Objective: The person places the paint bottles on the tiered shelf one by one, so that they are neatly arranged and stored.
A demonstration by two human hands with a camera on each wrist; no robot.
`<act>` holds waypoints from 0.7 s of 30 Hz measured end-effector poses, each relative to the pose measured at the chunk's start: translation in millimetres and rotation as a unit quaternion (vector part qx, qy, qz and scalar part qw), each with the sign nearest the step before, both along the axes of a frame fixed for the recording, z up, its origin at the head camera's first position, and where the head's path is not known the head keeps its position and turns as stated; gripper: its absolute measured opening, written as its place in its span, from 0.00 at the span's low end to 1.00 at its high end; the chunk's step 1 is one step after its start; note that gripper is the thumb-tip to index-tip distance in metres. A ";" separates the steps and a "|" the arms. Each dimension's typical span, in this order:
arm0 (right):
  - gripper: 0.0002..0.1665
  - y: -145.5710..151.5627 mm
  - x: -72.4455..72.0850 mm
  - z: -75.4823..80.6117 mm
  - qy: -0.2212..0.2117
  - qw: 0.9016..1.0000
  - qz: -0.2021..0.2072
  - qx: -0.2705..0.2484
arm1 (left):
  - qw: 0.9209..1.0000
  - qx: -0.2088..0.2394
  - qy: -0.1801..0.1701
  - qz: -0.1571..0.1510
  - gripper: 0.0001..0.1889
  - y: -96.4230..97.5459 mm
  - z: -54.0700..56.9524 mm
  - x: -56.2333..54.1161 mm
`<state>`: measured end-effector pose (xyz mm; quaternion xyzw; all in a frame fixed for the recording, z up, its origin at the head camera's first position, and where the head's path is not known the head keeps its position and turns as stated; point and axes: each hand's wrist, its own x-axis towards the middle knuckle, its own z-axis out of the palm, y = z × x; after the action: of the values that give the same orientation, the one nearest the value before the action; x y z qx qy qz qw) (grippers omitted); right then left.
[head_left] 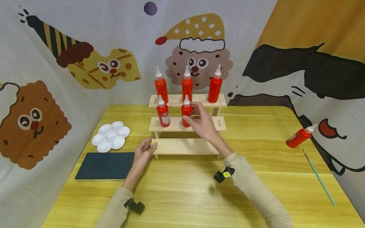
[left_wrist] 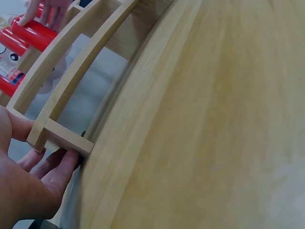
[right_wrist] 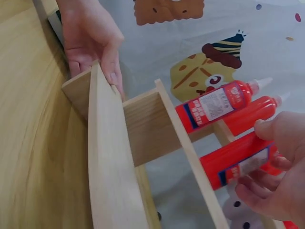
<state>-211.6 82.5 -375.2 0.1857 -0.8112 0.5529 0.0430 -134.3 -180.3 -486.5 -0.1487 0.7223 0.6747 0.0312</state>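
A three-step wooden rack [head_left: 182,147] stands on the table, its lowest step towards me. My left hand [head_left: 144,153] grips the left end of that step, thumb on top and fingers at the side support, as the left wrist view also shows. My right hand [head_left: 203,122] holds a red squeeze bottle [head_left: 186,110] with a white nozzle between thumb and fingers, upright at the middle step. In the right wrist view its label faces partly outward. Left of it on the same step stands another red bottle [head_left: 163,114]. Three more bottles [head_left: 215,87] line the top step.
At the left lie a white flower-shaped palette [head_left: 110,136] and a dark rectangular board [head_left: 105,166]. On the right, a tilted-looking red bottle [head_left: 299,137] is near the table edge, with a green-handled paintbrush [head_left: 319,179] in front. A patterned curtain [head_left: 114,25] hangs behind the table.
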 end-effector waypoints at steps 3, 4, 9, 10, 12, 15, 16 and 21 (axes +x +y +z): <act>0.35 7.4 4.3 5.5 0.007 1.000 -0.003 0.002 | 1.000 0.004 0.001 0.000 0.25 0.1 0.5 0.1; 0.35 10.4 5.7 7.2 0.012 1.000 -0.004 0.001 | 1.000 0.006 0.002 0.000 0.25 0.2 1.0 0.2; 0.34 28.6 10.7 13.1 0.045 0.999 -0.013 0.000 | 1.000 0.012 0.002 -0.004 0.25 0.6 3.9 0.7; 0.33 32.7 11.7 14.2 0.050 0.999 -0.017 0.000 | 1.000 0.013 0.002 -0.004 0.25 0.8 4.3 0.9; 0.32 41.0 13.9 16.4 0.055 0.998 -0.025 0.002 | 1.000 0.012 0.001 -0.005 0.26 1.1 4.8 1.1; 0.32 54.0 17.0 19.5 0.058 0.997 -0.043 0.007 | 1.000 0.012 -0.002 -0.003 0.26 1.1 4.2 0.3; 0.31 58.6 18.1 20.6 0.056 0.997 -0.050 0.008 | 1.000 0.012 -0.003 -0.002 0.25 1.1 3.8 0.0; 0.32 81.8 20.6 22.6 0.060 0.994 -0.084 0.018 | 1.000 0.013 -0.004 -0.001 0.25 1.0 3.0 -1.0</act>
<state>-191.0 164.3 -352.7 0.1500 -0.8297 0.5206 0.1344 -135.4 -179.3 -483.6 -0.1502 0.7136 0.6833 0.0368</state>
